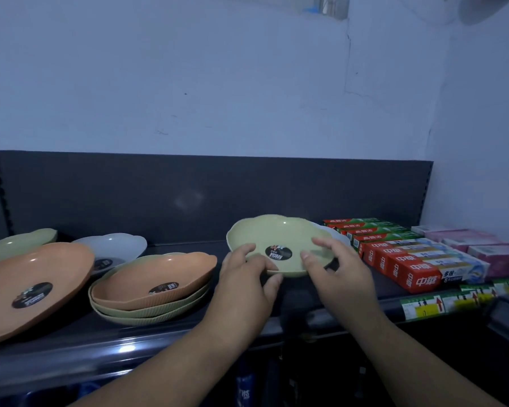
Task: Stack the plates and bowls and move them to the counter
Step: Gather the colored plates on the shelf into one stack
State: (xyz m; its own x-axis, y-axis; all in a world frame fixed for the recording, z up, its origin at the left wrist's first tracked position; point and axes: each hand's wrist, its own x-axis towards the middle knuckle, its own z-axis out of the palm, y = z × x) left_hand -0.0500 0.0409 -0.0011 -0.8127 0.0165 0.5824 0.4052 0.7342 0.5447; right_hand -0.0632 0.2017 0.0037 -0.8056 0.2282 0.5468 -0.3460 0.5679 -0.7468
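A green flower-rimmed plate with a dark sticker is tilted up off the dark shelf, a white plate peeking out behind its right side. My left hand grips its near left rim, thumb under the edge. My right hand holds its near right rim, fingers inside the plate. To the left stands a stack of three plates, orange on top of two green ones. Further left lie a large orange plate, a white plate and a green plate.
Rows of red and green toothpaste boxes fill the shelf right of the plate, with pink packs beyond. A dark back panel closes the shelf behind. The shelf's front rail carries price labels.
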